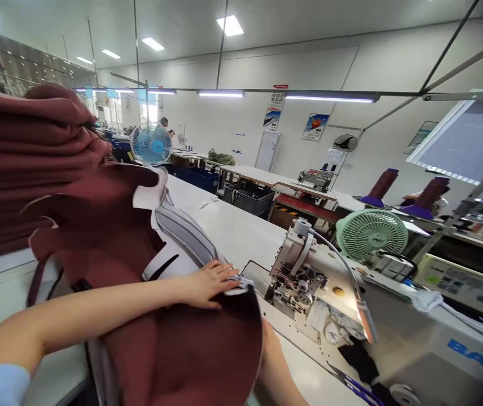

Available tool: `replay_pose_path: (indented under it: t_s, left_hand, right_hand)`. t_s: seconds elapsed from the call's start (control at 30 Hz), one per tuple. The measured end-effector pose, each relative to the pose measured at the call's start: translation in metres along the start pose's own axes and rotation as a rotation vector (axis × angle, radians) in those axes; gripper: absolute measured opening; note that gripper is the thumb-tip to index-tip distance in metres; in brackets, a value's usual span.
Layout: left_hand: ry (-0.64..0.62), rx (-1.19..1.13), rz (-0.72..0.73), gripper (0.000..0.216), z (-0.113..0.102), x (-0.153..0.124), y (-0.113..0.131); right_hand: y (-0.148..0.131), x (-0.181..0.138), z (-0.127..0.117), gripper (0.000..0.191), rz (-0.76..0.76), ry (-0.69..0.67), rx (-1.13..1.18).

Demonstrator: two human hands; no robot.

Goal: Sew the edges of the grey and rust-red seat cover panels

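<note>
A large maroon leather-like cover (211, 349) with a pale backing lies across the near side of the table, its rounded edge curving toward the sewing machine. My left hand (210, 285) rests on it from above, fingers stretched out over a white seam edge. A grey strip with dark lines (186, 228) runs along the cover's pale underside, up to those fingers. At the rounded right edge is my right hand (272, 347), touching the cover; its fingers are hidden behind the material. The sewing machine (309, 270) stands just right of both hands, its lamp lit.
A tall stack of maroon pieces (21, 169) fills the left. Purple-handled scissors (358, 389) and black scraps (360, 358) lie near the machine. Beyond it are a green fan (372, 237) and maroon thread cones (430, 197). A person (162, 132) sits far back.
</note>
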State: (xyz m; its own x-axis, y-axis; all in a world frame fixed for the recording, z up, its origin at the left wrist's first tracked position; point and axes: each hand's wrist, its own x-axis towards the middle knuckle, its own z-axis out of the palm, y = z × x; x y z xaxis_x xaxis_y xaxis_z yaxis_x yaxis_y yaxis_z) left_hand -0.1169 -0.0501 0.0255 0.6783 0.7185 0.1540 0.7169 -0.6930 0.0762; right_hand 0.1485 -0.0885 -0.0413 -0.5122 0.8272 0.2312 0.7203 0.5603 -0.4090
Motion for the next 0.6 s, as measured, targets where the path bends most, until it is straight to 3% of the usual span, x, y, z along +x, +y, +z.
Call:
replay_pose_path:
  t_s: [0.1,0.2,0.3,0.4,0.5,0.6]
  left_hand:
    - [0.089,-0.018,-0.120,0.077,0.060,-0.002,-0.012]
    - [0.147,-0.012,-0.113,0.085,0.080,-0.014,0.000]
    - [0.195,0.042,-0.075,0.083,0.081,-0.022,0.011]
    - [0.280,0.145,-0.103,0.069,0.075,-0.028,0.001]
    - [0.343,0.290,-0.209,0.064,0.056,-0.033,-0.025]
    - [0.321,0.367,-0.220,0.075,0.027,-0.034,-0.046]
  right_hand:
    - [0.025,-0.036,-0.017,0.041,0.121,0.150,0.055]
    - [-0.002,-0.032,-0.032,0.048,0.071,0.254,0.056]
    - [-0.057,0.004,-0.036,0.054,-0.123,0.162,-0.035]
    - [-0.088,0.034,-0.027,0.066,-0.159,-0.055,-0.161]
    - [-0.075,0.034,-0.013,0.075,-0.206,-0.118,-0.254]
    - [-0.037,0.014,-0.005,0.094,-0.118,0.016,-0.278]
